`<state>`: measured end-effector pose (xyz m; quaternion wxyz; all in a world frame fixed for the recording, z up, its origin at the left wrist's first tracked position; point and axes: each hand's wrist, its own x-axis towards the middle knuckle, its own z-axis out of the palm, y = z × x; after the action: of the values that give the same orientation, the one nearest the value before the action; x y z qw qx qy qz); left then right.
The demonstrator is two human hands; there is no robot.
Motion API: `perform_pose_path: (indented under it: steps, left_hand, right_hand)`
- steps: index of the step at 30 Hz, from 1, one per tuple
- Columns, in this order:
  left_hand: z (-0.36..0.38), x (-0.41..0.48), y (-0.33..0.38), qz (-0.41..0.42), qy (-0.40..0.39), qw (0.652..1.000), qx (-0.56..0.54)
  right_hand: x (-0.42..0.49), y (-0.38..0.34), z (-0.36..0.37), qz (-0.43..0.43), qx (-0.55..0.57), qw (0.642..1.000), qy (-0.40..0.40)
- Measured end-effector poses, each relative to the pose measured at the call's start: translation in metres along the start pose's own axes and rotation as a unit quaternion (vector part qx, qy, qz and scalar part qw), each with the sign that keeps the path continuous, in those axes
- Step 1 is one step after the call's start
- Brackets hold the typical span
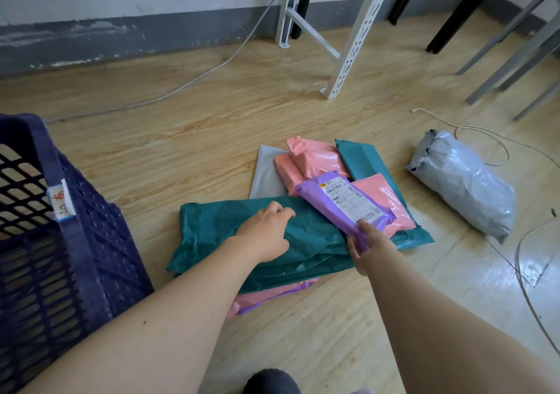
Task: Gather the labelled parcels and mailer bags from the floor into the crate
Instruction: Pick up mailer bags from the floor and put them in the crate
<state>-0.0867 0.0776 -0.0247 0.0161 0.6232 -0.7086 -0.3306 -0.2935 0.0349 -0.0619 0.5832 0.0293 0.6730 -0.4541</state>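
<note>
Purple bag (345, 202) pinched by right hand (368, 246); left hand (266, 230) touches green bag (318, 242), fingers bent, grip unclear. Hold tight, swing to crate (91, 242), left edge.

- a storeroom or parcel-handling back room, by the look of it.
- white slotted-angle shelving uprights (360, 29) stand on a wood-look floor (181, 151).
- a bare white wall has a scuffed grey painted band (121, 35) along its base.
- a loose cable (212, 69) trails over the floor.
- a blue lattice crate (91, 227) carries a handwritten tag (62, 201).
- a purple mailer bag (342, 211) with a barcode label (348, 195) tops a heap; a grey wrapped parcel (463, 181) lies apart.
</note>
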Motion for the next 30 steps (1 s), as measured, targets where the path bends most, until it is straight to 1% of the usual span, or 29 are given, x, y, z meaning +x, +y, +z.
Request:
perform_pose_path:
  steps: [1, 2, 3, 4, 5, 8, 13, 17, 20, 24, 28, 30]
  left_hand:
    - [-0.001, 0.0, -0.001, -0.004, 0.002, 1.0, -0.003]
    - [-0.001, -0.001, -0.002, -0.01, 0.004, 1.0, -0.007]
    - [-0.001, -0.002, -0.002, -0.017, 0.005, 1.0, -0.012]
    - [-0.001, -0.003, -0.003, -0.024, 0.006, 1.0, -0.019]
    - [-0.001, -0.004, -0.004, -0.032, 0.007, 0.999, -0.027]
    - [-0.004, -0.009, -0.004, -0.058, 0.013, 0.997, -0.053]
    - [-0.015, -0.019, -0.004, -0.096, 0.032, 0.989, -0.105]
    - [-0.03, -0.032, -0.005, -0.123, 0.064, 0.979, -0.149]
    - [-0.046, -0.045, -0.004, -0.146, 0.109, 0.957, -0.226]
    - [-0.068, -0.061, -0.004, -0.169, 0.172, 0.915, -0.324]
    - [-0.091, -0.082, -0.01, -0.167, 0.216, 0.896, -0.35]
    - [-0.106, -0.093, -0.018, -0.159, 0.24, 0.879, -0.379]
  right_hand:
    - [-0.005, 0.001, -0.003, -0.037, -0.061, 0.997, 0.039]
    - [-0.01, 0.0, 0.0, -0.017, -0.052, 0.996, 0.069]
    - [-0.015, 0.0, 0.003, -0.01, -0.072, 0.994, 0.086]
    - [-0.021, -0.001, 0.006, 0.003, -0.067, 0.994, 0.082]
    - [-0.023, -0.002, 0.009, 0.009, -0.093, 0.993, 0.079]
    - [-0.034, -0.001, 0.01, 0.003, -0.093, 0.993, 0.079]
    - [-0.012, -0.011, 0.003, -0.057, -0.072, 0.99, 0.107]
    - [-0.065, -0.017, 0.015, -0.081, -0.063, 0.994, 0.048]
    - [-0.087, -0.017, 0.023, -0.091, -0.064, 0.994, 0.008]
    - [-0.124, -0.015, 0.033, -0.09, -0.118, 0.988, -0.042]
    - [-0.168, -0.011, 0.049, -0.103, -0.192, 0.968, -0.126]
    - [-0.189, -0.008, 0.058, -0.105, -0.224, 0.955, -0.166]
